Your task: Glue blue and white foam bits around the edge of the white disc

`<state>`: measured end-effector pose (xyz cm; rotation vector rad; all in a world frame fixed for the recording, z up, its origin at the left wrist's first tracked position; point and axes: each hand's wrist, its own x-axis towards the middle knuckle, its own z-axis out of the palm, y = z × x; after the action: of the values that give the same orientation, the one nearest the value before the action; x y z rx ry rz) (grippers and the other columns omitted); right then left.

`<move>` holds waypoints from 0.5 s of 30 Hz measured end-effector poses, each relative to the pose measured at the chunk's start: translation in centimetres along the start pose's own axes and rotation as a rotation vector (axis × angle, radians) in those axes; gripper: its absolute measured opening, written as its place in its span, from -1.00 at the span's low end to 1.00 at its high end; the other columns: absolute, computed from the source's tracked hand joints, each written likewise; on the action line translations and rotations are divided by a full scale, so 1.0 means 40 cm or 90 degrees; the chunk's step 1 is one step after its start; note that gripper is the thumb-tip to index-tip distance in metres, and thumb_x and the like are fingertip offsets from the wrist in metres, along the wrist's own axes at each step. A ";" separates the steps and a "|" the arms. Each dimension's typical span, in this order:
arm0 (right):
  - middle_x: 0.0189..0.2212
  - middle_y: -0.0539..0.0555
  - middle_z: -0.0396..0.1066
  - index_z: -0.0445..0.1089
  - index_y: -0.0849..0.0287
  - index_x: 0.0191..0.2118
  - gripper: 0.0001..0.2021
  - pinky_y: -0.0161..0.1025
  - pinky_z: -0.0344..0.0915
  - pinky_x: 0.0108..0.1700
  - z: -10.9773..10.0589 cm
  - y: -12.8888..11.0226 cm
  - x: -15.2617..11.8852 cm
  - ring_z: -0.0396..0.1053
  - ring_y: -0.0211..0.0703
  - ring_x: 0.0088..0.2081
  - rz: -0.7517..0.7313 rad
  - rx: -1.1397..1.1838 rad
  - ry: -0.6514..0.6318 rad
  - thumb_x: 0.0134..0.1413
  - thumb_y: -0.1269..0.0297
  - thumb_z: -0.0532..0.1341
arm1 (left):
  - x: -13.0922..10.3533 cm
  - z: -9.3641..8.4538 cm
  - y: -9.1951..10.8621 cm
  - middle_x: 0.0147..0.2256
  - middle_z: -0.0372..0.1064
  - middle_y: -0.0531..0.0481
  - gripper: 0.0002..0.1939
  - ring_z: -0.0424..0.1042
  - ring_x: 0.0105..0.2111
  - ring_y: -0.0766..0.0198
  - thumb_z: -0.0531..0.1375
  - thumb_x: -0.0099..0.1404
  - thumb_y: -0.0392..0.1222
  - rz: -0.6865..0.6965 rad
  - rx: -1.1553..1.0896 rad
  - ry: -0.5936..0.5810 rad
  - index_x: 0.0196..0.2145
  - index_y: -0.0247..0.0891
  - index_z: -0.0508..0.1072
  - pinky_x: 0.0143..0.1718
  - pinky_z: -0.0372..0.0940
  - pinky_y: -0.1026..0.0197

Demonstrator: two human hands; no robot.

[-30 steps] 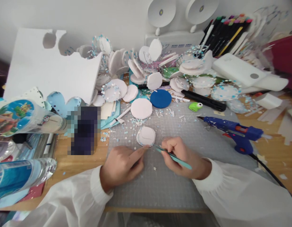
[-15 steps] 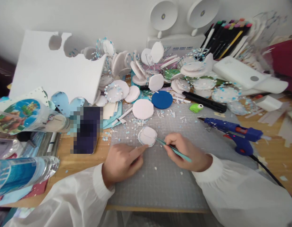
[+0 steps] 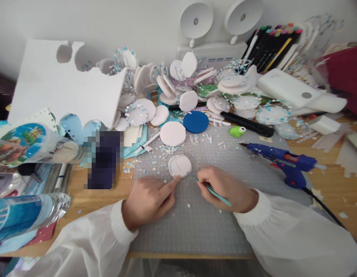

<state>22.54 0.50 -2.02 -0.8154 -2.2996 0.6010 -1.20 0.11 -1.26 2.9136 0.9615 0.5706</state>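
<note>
One finger of your half-curled, seemingly empty left grip [image 3: 149, 202] touches the white disc [image 3: 182, 165]: brace there, right grip [image 3: 221, 188] closed on tweezers [image 3: 219, 196] beside disc, tips light.

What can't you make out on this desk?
In the head view:
Phone: surface hidden by pixelation.
Tweezers: tips too small to tell if they grip anything.
Left hand: palm hidden by its own back.
Blue bottle: one end cut off by the left edge.

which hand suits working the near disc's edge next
Likely the right hand: it holds the teal tool, tip beside the near disc; the left hand has only a fingertip there.
</note>
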 end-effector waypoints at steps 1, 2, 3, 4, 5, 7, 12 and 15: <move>-0.48 -0.01 0.22 0.11 0.13 -0.27 -0.85 -0.28 0.15 -0.40 0.000 0.000 0.000 0.17 -0.23 -0.46 -0.001 0.000 0.002 0.08 0.52 0.03 | 0.001 0.000 0.002 -0.67 0.33 0.11 -0.66 0.30 -0.70 0.31 0.07 0.25 -0.31 0.001 0.005 0.005 -0.01 -0.37 0.40 -0.65 0.13 0.26; -0.48 -0.01 0.22 0.11 0.13 -0.27 -0.85 -0.28 0.15 -0.40 0.001 -0.001 0.001 0.18 -0.23 -0.46 -0.001 -0.001 0.004 0.08 0.52 0.03 | 0.002 -0.001 0.003 -0.67 0.33 0.11 -0.67 0.30 -0.70 0.32 0.08 0.25 -0.31 0.002 0.007 0.010 -0.03 -0.37 0.41 -0.65 0.13 0.26; -0.48 -0.01 0.22 0.11 0.12 -0.27 -0.85 -0.28 0.15 -0.40 0.001 -0.002 0.002 0.18 -0.23 -0.46 -0.001 -0.003 0.005 0.07 0.52 0.03 | 0.003 -0.002 0.004 -0.67 0.33 0.11 -0.68 0.30 -0.70 0.32 0.08 0.25 -0.31 0.003 0.005 0.019 -0.04 -0.37 0.42 -0.64 0.13 0.26; -0.48 -0.01 0.23 0.11 0.12 -0.27 -0.85 -0.28 0.15 -0.40 0.001 -0.002 0.002 0.18 -0.23 -0.46 -0.001 -0.004 0.004 0.07 0.52 0.03 | 0.003 -0.005 0.005 -0.67 0.33 0.12 -0.69 0.29 -0.70 0.33 0.08 0.25 -0.32 0.006 -0.003 0.033 -0.06 -0.38 0.42 -0.64 0.12 0.26; -0.48 -0.01 0.23 0.11 0.12 -0.27 -0.85 -0.28 0.16 -0.40 0.002 -0.003 0.003 0.18 -0.23 -0.46 -0.001 -0.007 0.004 0.07 0.52 0.03 | 0.003 -0.009 0.005 -0.67 0.32 0.12 -0.70 0.28 -0.70 0.34 0.09 0.23 -0.34 0.013 -0.018 0.052 -0.08 -0.38 0.43 -0.64 0.11 0.26; -0.48 0.00 0.24 0.11 0.13 -0.27 -0.85 -0.28 0.17 -0.40 0.002 -0.003 0.003 0.19 -0.23 -0.46 0.000 -0.013 0.004 0.07 0.52 0.03 | 0.002 -0.019 0.005 -0.68 0.31 0.12 -0.76 0.24 -0.71 0.35 0.10 0.18 -0.38 0.032 -0.063 0.110 -0.18 -0.36 0.44 -0.65 0.06 0.25; -0.45 0.03 0.27 0.12 0.14 -0.26 -0.84 -0.28 0.18 -0.39 0.006 0.001 -0.004 0.21 -0.23 -0.44 -0.003 -0.003 0.009 0.07 0.53 0.03 | 0.005 -0.044 -0.002 -0.46 0.41 -0.03 -0.87 0.37 -0.48 0.26 0.16 0.13 -0.34 -0.041 -0.087 0.259 -0.30 -0.27 0.40 -0.45 0.24 0.20; -0.41 0.04 0.29 0.14 0.14 -0.24 -0.86 -0.27 0.19 -0.37 0.011 0.005 -0.008 0.24 -0.22 -0.42 0.018 0.011 0.014 0.09 0.50 0.05 | 0.014 -0.037 -0.013 -0.10 0.40 -0.18 -0.71 0.37 -0.09 0.05 0.23 0.18 -0.16 -0.087 -0.045 0.142 -0.12 -0.22 0.42 -0.11 0.29 0.00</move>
<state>22.52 0.30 -2.58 -0.8430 -2.2635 0.6212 -1.60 0.71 0.25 2.7386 1.1267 0.9156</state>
